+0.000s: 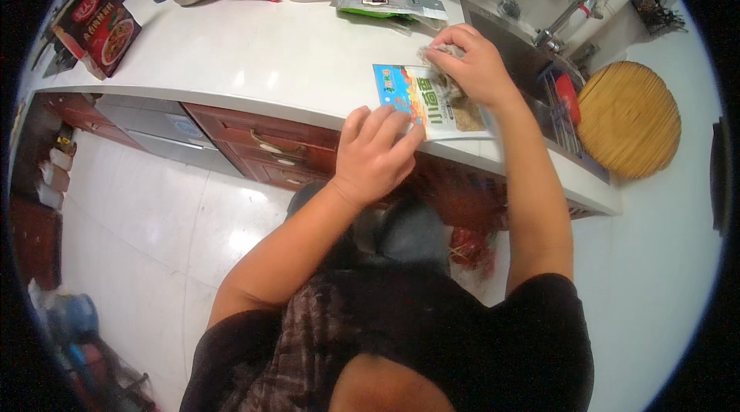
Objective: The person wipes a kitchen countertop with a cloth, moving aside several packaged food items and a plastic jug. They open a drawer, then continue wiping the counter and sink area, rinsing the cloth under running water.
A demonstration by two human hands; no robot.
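Head-worn view (left fisheye), facing down onto counter (254,50).

A black T-shirt (432,304) with short sleeves (551,308) is worn, its front marked by a faded, greyish-brown patterned print (297,335). The left hand (378,148) and right hand (479,69) are left uncovered, as are both forearms (539,188).

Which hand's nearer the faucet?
Right. The right hand is left of the faucet, by the packet's far edge; the left hand is farther left, at the counter's front edge.
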